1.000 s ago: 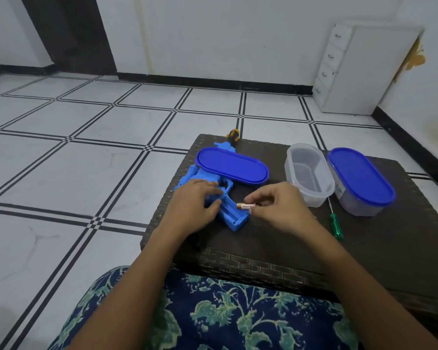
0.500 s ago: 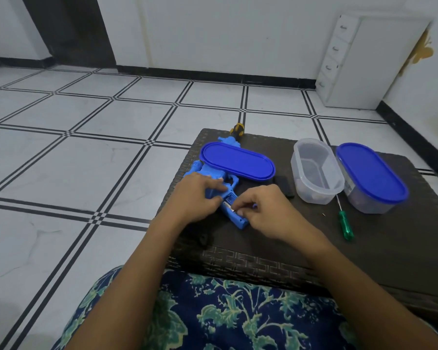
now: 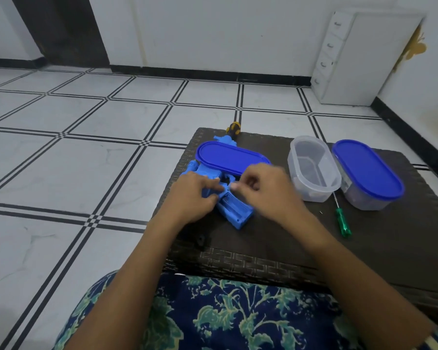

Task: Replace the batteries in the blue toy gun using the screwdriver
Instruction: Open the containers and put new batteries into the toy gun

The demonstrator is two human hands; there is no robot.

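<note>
White tiled floor [image 3: 86,152] with black lines; white drawer unit [image 3: 352,61] in far corner. Dark woven worktop [image 3: 395,248] in front. On its left part, gun [image 3: 238,215], lying flat, handle nearest, battery bay [image 3: 234,207] open. Across gun's far half, loose blue lid [image 3: 230,157]. Clamped on gun body, fingers curled over it: left grip [image 3: 195,195]. Blurred, fingertips bunched at gun just above battery bay: right grip [image 3: 266,190]; pinching anything or not, cannot tell. Right of gun, side by side: clear tub [image 3: 314,195], open, and lidded tub [image 3: 367,168]; screwdriver [image 3: 343,223] just before them, untouched.
</note>
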